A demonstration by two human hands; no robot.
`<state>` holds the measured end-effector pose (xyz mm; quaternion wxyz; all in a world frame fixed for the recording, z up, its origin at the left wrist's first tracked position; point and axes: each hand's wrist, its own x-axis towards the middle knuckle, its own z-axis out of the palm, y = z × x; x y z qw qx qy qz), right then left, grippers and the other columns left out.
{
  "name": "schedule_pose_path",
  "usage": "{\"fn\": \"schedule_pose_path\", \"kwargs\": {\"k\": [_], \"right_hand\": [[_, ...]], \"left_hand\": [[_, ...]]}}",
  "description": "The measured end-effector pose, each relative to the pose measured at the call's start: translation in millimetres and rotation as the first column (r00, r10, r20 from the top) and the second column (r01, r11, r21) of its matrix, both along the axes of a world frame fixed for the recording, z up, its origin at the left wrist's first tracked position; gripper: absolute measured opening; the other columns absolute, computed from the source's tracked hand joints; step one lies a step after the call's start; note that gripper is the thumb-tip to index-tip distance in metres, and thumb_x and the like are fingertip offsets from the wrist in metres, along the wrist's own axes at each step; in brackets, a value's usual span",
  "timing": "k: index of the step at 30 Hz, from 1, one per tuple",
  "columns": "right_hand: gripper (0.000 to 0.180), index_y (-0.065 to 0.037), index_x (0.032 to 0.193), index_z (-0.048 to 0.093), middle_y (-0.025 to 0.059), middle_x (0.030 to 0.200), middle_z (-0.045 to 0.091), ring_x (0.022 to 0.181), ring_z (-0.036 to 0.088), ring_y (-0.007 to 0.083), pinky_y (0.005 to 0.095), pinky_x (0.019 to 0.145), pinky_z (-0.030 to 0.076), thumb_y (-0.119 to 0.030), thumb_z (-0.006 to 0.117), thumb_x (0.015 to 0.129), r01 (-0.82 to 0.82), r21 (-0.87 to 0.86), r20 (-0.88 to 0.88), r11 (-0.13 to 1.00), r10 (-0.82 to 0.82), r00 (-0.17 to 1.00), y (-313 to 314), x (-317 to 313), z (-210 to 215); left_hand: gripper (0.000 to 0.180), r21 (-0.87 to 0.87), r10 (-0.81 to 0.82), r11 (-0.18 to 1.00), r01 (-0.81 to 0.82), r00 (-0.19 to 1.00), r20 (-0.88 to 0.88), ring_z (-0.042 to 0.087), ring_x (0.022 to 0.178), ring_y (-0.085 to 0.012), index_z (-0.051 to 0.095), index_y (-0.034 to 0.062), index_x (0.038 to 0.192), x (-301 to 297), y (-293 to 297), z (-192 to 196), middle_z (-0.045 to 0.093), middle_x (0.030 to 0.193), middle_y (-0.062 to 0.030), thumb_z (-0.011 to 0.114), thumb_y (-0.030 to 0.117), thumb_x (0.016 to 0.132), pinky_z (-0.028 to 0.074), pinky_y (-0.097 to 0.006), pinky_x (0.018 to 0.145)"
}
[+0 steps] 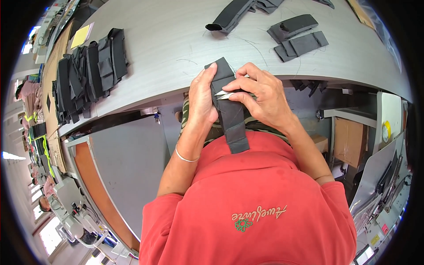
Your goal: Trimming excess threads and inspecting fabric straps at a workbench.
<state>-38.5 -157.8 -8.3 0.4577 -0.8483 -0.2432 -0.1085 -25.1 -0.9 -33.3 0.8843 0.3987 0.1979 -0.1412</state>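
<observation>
A flat strip of black fabric [232, 119] with folded cross seams hangs between my hands, over the table's near edge and down toward my lap. My left hand [203, 97] is closed on its left side, thumb laid along the upper end. In my right hand [265, 95] is a small pair of thread snips [224, 94], pinched between thumb and fingers. The pale, pointed blades lie against the middle of the strip, slightly apart. Part of the snips is hidden by my fingers.
Several black fabric pieces [92, 75] lie in a row on the grey table [163, 53] at left, near a yellow paper pad [81, 36]. More black pieces [300, 44] and loose threads lie at the far right. A cardboard box [349, 141] stands under the table.
</observation>
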Motion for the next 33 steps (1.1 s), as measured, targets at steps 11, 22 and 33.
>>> {"fn": "schedule_pose_path", "kwargs": {"k": [11,22,33], "right_hand": [[0.012,-0.017,0.084,0.068,-0.0007,0.084,0.055,0.065,0.056,0.0186,0.0311,0.062,0.037,-0.018,0.072,0.073,-0.021,-0.186,0.192,0.982,0.058,0.98,-4.5,7.8,2.3],[0.028,-0.011,0.108,0.066,0.0019,0.093,0.052,0.086,0.053,0.0121,0.0247,0.071,0.044,-0.018,0.071,0.082,0.073,0.337,-0.42,0.938,0.08,0.904,-6.6,28.5,-15.7],[0.012,-0.001,0.089,0.066,0.004,0.106,0.064,0.073,0.054,0.0039,0.0213,0.065,0.043,-0.001,0.07,0.077,0.114,0.368,-0.489,0.923,0.087,0.868,-24.7,9.6,-11.5]], "left_hand": [[0.023,-0.001,-0.035,0.999,0.035,0.999,-0.007,0.065,0.074,-0.0174,0.056,0.002,0.1,-0.8,-1.4,1.7,0.063,0.09,-0.0103,0.058,0.023,0.092,0.056,-0.031,0.063],[0.046,-0.016,-0.27,0.962,0.271,0.961,0.054,0.064,0.089,-0.0222,0.049,-0.0001,0.122,-6.4,-1.8,13.3,0.059,0.109,-0.0149,0.048,0.038,0.097,0.057,-0.044,0.077],[0.042,0.19,-0.207,0.963,0.189,0.975,0.082,0.066,0.084,-0.0287,0.026,0.0078,0.122,-42.7,-0.2,1.5,0.053,0.109,-0.0192,0.054,0.004,0.092,0.06,-0.042,0.069]]}}
